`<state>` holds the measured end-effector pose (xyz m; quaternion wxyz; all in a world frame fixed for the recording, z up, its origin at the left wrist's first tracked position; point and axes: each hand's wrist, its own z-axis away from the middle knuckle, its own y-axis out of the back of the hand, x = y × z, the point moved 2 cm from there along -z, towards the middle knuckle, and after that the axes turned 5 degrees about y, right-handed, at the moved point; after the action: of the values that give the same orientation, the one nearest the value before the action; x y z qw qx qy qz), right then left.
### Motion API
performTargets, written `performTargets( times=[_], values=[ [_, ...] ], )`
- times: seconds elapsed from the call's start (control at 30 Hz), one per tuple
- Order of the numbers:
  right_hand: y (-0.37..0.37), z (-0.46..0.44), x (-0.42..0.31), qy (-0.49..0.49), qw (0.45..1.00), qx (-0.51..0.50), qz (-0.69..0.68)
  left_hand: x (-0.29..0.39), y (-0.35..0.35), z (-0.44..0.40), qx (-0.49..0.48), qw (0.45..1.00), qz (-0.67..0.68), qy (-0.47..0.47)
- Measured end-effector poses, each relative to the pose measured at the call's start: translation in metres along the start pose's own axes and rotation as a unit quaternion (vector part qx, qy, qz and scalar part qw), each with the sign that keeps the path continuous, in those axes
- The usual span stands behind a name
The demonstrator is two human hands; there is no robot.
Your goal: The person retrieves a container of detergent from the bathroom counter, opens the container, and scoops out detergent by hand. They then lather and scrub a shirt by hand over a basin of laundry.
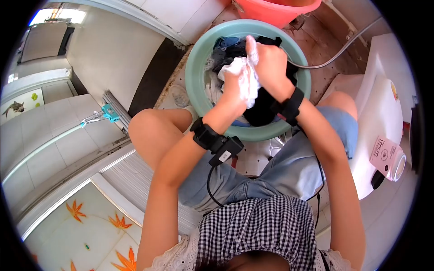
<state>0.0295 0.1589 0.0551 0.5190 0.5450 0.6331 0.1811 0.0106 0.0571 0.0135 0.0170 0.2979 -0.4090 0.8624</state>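
Over a green basin (191,74), both of my hands grip a wet white cloth (248,83) covered in suds. My left hand (231,86) is closed around its lower left part. My right hand (271,67) is closed on the upper right part, with the thumb pointing up and foam on it. What kind of garment the cloth is, I cannot tell. Beneath my hands lie dark clothes (261,108), a blue piece (226,42) and some pale fabric (213,88) in the basin.
A red basin (278,12) stands behind the green one. A metal hose (337,55) runs down into the green basin from the right. To my right, a pink-labelled container (388,158) is by a white fixture (384,108). A framed glass door panel (81,226) is at the left.
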Motion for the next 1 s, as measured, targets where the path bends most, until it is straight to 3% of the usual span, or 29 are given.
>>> performTargets(
  times=[0.07, 0.1, 0.13, 0.2, 0.27, 0.3, 0.33, 0.37, 0.4, 0.47, 0.5, 0.53, 0.6, 0.63, 0.67, 0.77, 0.8, 0.83, 0.9, 0.93, 1.0],
  values=[
    [-0.004, 0.017, -0.017, 0.104, 0.986, 0.082, -0.106, 0.000, 0.023, -0.024, -0.071, 0.996, 0.047, -0.021],
    [0.000, 0.028, -0.035, 0.123, 0.991, 0.058, -0.006, 0.015, 0.026, -0.023, -0.124, 0.988, 0.090, 0.023],
    [-0.001, 0.029, -0.035, 0.138, 0.985, 0.091, -0.044, 0.015, 0.028, -0.022, -0.028, 0.994, 0.059, 0.083],
    [-0.003, 0.011, -0.011, 0.066, 0.997, 0.046, -0.010, 0.004, 0.012, -0.011, -0.109, 0.991, 0.074, 0.010],
    [-0.008, 0.003, 0.005, 0.011, 1.000, 0.029, -0.006, 0.002, -0.006, -0.001, 0.015, 0.999, 0.038, 0.011],
    [-0.013, 0.011, -0.003, 0.038, 0.998, 0.048, -0.027, 0.001, -0.015, 0.005, 0.077, 0.997, 0.020, 0.016],
    [-0.012, 0.021, -0.015, 0.067, 0.994, 0.067, -0.049, 0.007, -0.015, 0.000, 0.073, 0.994, 0.068, 0.032],
    [-0.007, 0.036, -0.032, 0.097, 0.995, -0.023, 0.013, 0.007, 0.043, -0.027, -0.036, 0.993, 0.074, 0.085],
    [-0.006, 0.039, -0.035, 0.118, 0.987, 0.043, -0.096, 0.016, 0.022, -0.014, 0.064, 0.987, 0.022, 0.149],
    [-0.008, 0.019, -0.009, 0.096, 0.991, 0.059, -0.078, 0.011, -0.007, -0.004, 0.060, 0.998, -0.009, -0.021],
    [-0.003, 0.007, 0.000, 0.011, 1.000, -0.013, 0.007, 0.009, -0.014, 0.005, 0.062, 0.998, 0.010, 0.004],
    [-0.006, 0.006, 0.001, -0.031, 0.999, -0.030, -0.013, 0.007, -0.020, 0.014, 0.065, 0.997, 0.030, 0.030],
    [-0.021, 0.023, -0.008, 0.071, 0.995, 0.062, -0.031, 0.013, -0.010, 0.004, 0.029, 0.999, -0.027, 0.012],
    [-0.015, 0.034, -0.027, 0.123, 0.992, 0.030, -0.011, 0.032, -0.009, 0.005, 0.022, 0.999, -0.035, 0.036],
    [-0.009, 0.041, -0.039, 0.135, 0.985, 0.060, -0.091, 0.030, -0.014, 0.013, 0.059, 0.991, 0.026, 0.118],
    [-0.014, 0.019, -0.014, 0.019, 0.999, -0.035, -0.005, -0.001, -0.010, 0.008, 0.025, 0.999, 0.017, 0.033],
    [-0.013, 0.016, -0.016, -0.013, 0.997, -0.075, 0.016, -0.003, -0.012, 0.013, 0.084, 0.996, -0.001, 0.036],
    [-0.012, 0.013, -0.017, -0.042, 0.992, -0.116, 0.039, -0.004, -0.006, 0.008, 0.043, 0.996, 0.029, 0.068],
    [-0.019, 0.035, -0.033, 0.085, 0.996, 0.028, 0.012, 0.020, 0.012, 0.002, -0.087, 0.986, 0.078, 0.122],
    [-0.018, 0.040, -0.037, 0.107, 0.992, 0.042, -0.059, 0.024, 0.010, 0.004, 0.010, 0.981, 0.038, 0.192],
    [-0.021, 0.020, -0.012, 0.064, 0.997, 0.013, -0.030, 0.007, 0.009, -0.002, 0.034, 0.996, 0.016, 0.078]
  ],
)
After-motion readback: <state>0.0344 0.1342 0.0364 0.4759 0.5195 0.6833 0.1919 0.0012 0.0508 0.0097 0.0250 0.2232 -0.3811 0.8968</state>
